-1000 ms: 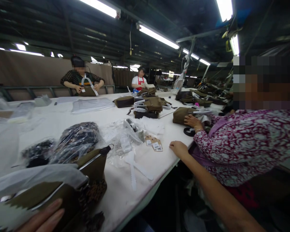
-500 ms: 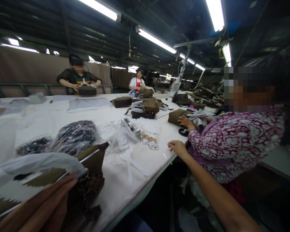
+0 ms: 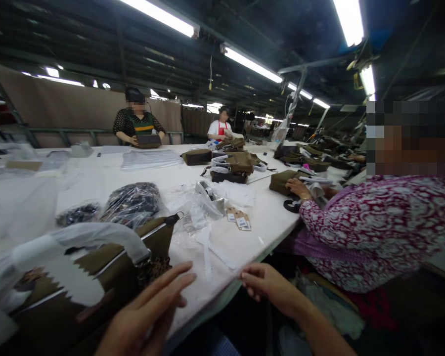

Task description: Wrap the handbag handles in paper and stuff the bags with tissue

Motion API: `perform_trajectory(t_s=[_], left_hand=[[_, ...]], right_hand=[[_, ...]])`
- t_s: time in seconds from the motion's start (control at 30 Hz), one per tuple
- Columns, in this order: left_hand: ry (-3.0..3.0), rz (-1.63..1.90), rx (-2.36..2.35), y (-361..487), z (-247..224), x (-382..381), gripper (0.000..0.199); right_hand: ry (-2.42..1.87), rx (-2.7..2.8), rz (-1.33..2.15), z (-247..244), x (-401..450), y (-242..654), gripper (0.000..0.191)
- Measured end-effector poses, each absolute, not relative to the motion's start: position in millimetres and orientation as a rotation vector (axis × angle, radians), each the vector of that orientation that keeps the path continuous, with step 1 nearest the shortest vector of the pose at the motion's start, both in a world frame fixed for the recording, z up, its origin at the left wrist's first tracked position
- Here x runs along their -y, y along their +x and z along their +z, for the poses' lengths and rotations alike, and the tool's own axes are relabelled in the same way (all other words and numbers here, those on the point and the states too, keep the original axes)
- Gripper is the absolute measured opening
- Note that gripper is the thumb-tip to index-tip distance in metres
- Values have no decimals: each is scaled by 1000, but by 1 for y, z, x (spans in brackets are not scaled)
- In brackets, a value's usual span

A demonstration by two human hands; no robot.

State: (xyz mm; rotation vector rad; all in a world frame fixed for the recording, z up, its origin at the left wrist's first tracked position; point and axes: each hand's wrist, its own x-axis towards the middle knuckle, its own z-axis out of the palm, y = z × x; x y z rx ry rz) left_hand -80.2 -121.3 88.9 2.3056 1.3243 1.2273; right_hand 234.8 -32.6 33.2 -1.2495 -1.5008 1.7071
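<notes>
An olive-green handbag [image 3: 114, 257] lies at the lower left, its handle [image 3: 100, 235] wrapped in white sheeting. A toothed white strip [image 3: 65, 272] hangs by that handle. Just right of the bag, my left hand [image 3: 148, 311] has its fingers stretched out and holds nothing. By the table edge my right hand [image 3: 270, 287] has its fingers curled in a pinch; whatever may be between them is hidden. Two more toothed white strips [image 3: 207, 254] lie crossed on the table between and beyond my hands. Several brown hang tags [image 3: 240, 220] with white labels lie farther back.
On the white table [image 3: 252, 247] are a bundle in clear plastic [image 3: 133, 202], a tape dispenser [image 3: 209, 198] and olive bags [image 3: 233, 165]. At right a co-worker in a patterned sleeve [image 3: 348, 222] handles an olive bag [image 3: 282, 183]. Two people work across the table.
My left hand has come off the handbag and moved right. My right hand has drawn back toward me and left, away from the co-worker. The view has turned slightly left.
</notes>
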Motion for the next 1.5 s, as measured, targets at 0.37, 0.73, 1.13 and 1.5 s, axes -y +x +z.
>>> perform_trajectory(t_s=[0.37,0.73,1.13,1.5], left_hand=[[2013,695,-1574,-79,66,150,21],[2144,868,-1732,-72,79,158,15],[2153,1045,-2667,-85,86,138,40],[1996,866,-2788,-78,91,137,40]], right_hand=[[-1094,2203,1195,60,60,205,27],[-700,2119,1088,54,85,126,14],[-629,1911,650,65,4,92,20],[-618,2099,461,76,3,71,24]])
